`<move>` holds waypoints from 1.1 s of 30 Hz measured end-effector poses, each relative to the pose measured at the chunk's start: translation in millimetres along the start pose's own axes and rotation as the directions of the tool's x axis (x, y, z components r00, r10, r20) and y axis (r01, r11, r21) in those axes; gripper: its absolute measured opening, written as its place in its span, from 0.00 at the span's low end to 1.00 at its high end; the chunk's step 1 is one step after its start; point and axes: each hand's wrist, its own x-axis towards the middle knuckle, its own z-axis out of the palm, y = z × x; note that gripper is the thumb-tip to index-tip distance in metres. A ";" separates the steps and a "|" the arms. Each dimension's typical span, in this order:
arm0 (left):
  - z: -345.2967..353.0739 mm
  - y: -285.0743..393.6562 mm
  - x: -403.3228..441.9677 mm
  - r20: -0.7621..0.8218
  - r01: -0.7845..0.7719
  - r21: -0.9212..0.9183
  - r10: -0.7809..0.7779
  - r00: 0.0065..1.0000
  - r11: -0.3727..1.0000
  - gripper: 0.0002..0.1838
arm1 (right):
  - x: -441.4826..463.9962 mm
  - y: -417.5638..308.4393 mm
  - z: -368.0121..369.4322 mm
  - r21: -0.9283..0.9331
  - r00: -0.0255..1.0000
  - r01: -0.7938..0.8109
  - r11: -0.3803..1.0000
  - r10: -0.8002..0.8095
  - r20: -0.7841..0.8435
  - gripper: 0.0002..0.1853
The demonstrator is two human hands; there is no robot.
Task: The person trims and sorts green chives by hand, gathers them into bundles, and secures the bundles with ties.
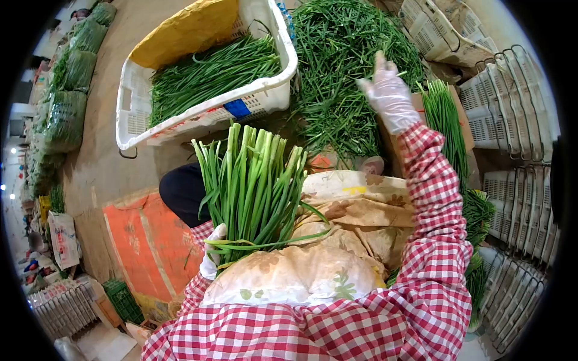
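Observation:
My gloved left hand (212, 253) is closed around the lower left side of a thick bunch of garlic chives (250, 186), which stands with its pale cut ends up against my lap. A few long leaves lie crosswise over the bunch near that hand. Out ahead on the right, my right hand (388, 93), in a thin clear glove, reaches over a large heap of loose green leaves (337, 66). Its thumb and forefinger are stretched apart, with no bunch in them. A pale bit of stem shows beside its fingers.
A white plastic crate (274, 96) with chives (211, 75) lying inside stands ahead left. More chives (444, 120) stand in a cardboard box at right. Stacked white crates (515, 108) line the right side. An orange sack (147, 240) lies on the floor at left.

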 end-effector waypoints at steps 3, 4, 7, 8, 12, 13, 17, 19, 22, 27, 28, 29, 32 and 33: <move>11.8 6.0 -2.8 0.043 0.001 0.048 -0.003 0.999 0.999 0.22 | -31.3 -43.4 -10.3 0.655 0.671 -0.028 0.755 -0.472 0.572 0.51; 15.8 8.7 -2.7 0.069 -0.001 0.075 -0.004 0.998 0.997 0.21 | -40.6 -54.4 -5.0 0.746 0.477 -0.026 0.665 -0.648 0.594 0.48; 30.6 10.7 -0.3 -0.221 0.038 0.197 0.007 0.975 0.980 0.21 | -59.9 -63.7 2.4 0.774 0.370 -0.038 0.632 -0.711 0.598 0.28; 32.2 10.4 -2.6 -0.226 0.033 0.195 0.013 0.974 0.980 0.21 | -55.2 -63.0 -1.1 0.747 0.367 -0.036 0.664 -0.686 0.628 0.24; 50.3 15.0 -8.7 -0.176 0.048 0.110 -0.028 0.984 0.993 0.19 | -39.7 -44.7 -0.3 0.921 0.914 -0.172 0.350 -0.291 0.282 0.12; 52.3 14.5 -8.3 -0.161 0.025 0.174 0.003 0.987 0.984 0.19 | -47.5 -51.6 -11.9 0.886 0.910 0.170 0.431 -0.415 0.027 0.11; 43.0 11.7 -11.0 -0.058 -0.023 0.243 0.038 0.998 0.970 0.19 | -89.4 -89.7 -16.8 0.523 0.731 0.634 0.570 -0.663 -0.162 0.11; 52.3 11.7 -11.3 0.025 -0.071 0.266 0.066 0.997 0.961 0.23 | -100.3 -96.8 -9.9 0.538 0.734 0.603 0.589 -0.675 -0.083 0.10; 72.2 17.3 -7.1 0.067 0.036 0.555 -0.088 0.994 0.831 0.32 | -104.8 -101.6 -20.5 0.709 0.783 0.417 0.569 -0.621 0.038 0.09; 52.0 1.6 -12.6 -0.103 0.109 0.135 -0.095 0.990 0.985 0.29 | -92.9 -57.9 -40.2 0.947 0.817 -0.254 -0.195 -0.568 0.102 0.11; 31.6 -0.6 -14.2 -0.119 0.101 0.043 -0.095 0.988 0.994 0.26 | -91.5 -44.0 -40.6 0.932 0.854 -0.222 -0.287 -0.518 0.044 0.11; 0.3 -5.6 -18.2 -0.124 0.082 -0.035 -0.085 0.989 0.996 0.23 | -90.1 -30.2 -41.2 0.910 0.885 -0.181 -0.374 -0.465 -0.015 0.12; -94.3 -22.7 -9.7 -0.064 0.076 -0.030 -0.078 0.995 0.997 0.21 | -99.0 -28.7 -55.4 0.786 0.790 -0.498 0.365 -0.182 0.585 0.22; -101.5 -23.9 -3.8 -0.040 0.073 0.024 -0.072 0.997 0.997 0.20 | -110.1 -15.2 -8.8 0.761 0.699 -0.471 0.446 -0.338 0.630 0.30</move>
